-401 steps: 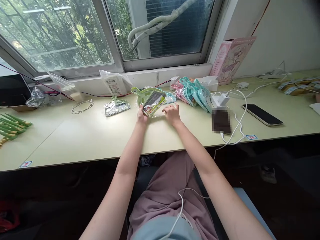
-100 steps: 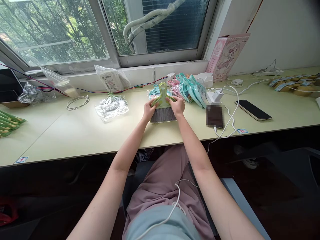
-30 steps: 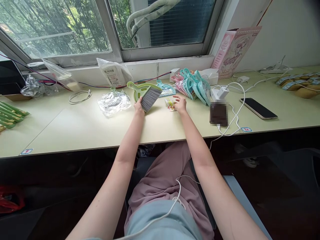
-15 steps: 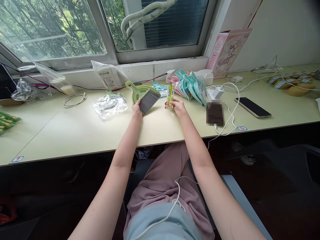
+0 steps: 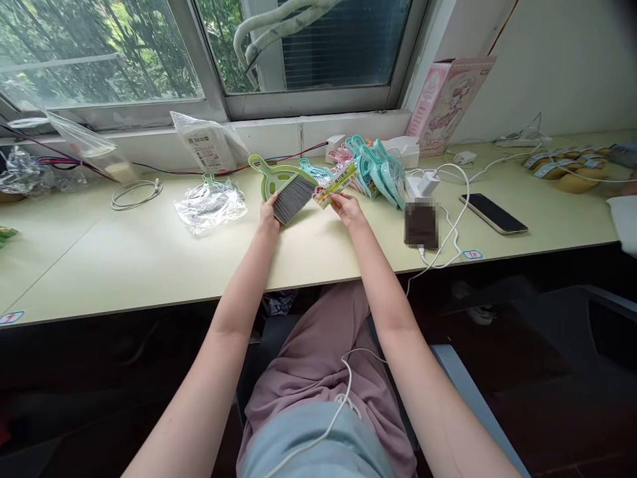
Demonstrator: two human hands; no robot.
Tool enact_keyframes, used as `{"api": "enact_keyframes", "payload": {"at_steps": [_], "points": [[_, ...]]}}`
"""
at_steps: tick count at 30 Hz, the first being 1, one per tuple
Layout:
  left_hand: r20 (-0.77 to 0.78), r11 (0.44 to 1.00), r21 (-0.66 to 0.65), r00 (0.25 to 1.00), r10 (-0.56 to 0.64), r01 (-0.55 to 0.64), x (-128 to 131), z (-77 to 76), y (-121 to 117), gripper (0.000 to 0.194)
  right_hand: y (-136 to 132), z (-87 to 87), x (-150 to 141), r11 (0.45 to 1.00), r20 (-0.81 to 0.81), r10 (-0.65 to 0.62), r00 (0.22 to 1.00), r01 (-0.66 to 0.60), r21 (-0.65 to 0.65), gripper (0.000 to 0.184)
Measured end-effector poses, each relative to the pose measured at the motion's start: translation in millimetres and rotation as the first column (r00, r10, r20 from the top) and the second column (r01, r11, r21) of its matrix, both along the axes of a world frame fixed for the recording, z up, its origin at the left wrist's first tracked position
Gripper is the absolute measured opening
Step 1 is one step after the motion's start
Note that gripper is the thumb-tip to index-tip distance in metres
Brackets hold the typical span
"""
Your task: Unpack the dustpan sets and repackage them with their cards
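My left hand (image 5: 269,211) grips a green dustpan and brush set (image 5: 293,198) by its lower left side, its grey bristles facing me and its looped handle up and to the left. Between the fingertips of my right hand (image 5: 347,208) is a printed label card (image 5: 337,185), yellow-green with red marks at its lower end. The card is tilted, and its lower left end lies close to the bristles; I cannot tell whether they touch. Behind the card is a pile of turquoise and pink dustpan sets (image 5: 377,167), some in clear wrap. A plastic-wrapped set (image 5: 212,204) lies left of my left hand.
The pale desk (image 5: 213,265) runs along the window. To the right are a charger (image 5: 426,184) with white cables, a blurred-out dark block (image 5: 421,224), a phone (image 5: 494,214) and a pink box (image 5: 450,106). A coiled cable (image 5: 137,194) and a plastic packet (image 5: 209,147) are on the left.
The label card has turned from upright to slanted, and its lower end has come left to the brush. My left hand keeps its hold. The view has shifted slightly to the right.
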State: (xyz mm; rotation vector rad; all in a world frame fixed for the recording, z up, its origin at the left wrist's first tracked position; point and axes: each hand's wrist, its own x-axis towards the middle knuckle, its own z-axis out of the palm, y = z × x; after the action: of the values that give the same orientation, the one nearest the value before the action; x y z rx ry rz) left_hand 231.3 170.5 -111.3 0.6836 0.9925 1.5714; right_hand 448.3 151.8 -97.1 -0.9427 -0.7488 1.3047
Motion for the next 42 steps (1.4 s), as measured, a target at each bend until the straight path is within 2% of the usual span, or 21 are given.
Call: {"api": "enact_keyframes", "payload": {"at_steps": [3,8,15,22,28,36,42], "points": [[0.017,0.999,-0.032,0.999,-0.039,0.04,13.7,-0.3,-1.9,0.048,-3.9,2.0,0.2,0.998,0.023,0.067,0.997,-0.067,0.013,0.018],[0.07,0.99,0.066,0.989,-0.129,0.125,31.3,1.5,-8.5,0.044,-9.7,5.9,0.9,0.996,0.123,0.084,0.989,-0.087,0.013,0.021],[0.138,0.987,0.107,0.981,-0.135,0.121,30.0,7.9,-15.7,0.049,-17.6,13.9,-5.1,0.984,0.161,0.177,0.971,-0.175,-0.027,0.022],[0.061,0.961,0.133,0.966,-0.251,0.241,34.9,9.2,-24.2,0.055,-19.5,10.1,-14.5,0.955,0.312,0.291,0.904,-0.292,-0.045,0.011],[0.009,0.937,0.156,0.948,-0.317,0.312,34.3,9.1,-24.7,0.063,-18.5,10.5,-12.5,0.96,0.365,0.277,0.889,-0.275,-0.059,0.012],[-0.086,0.923,0.215,0.947,-0.308,0.32,30.8,-1.2,-15.4,0.068,-17.0,7.8,-10.5,0.956,0.44,0.288,0.85,-0.286,-0.073,0.02],[-0.169,0.922,0.237,0.948,-0.27,0.305,29.0,-8.2,-8.9,0.074,-13.2,2.0,-6.8,0.976,0.617,0.197,0.762,-0.209,-0.053,0.031]]}}
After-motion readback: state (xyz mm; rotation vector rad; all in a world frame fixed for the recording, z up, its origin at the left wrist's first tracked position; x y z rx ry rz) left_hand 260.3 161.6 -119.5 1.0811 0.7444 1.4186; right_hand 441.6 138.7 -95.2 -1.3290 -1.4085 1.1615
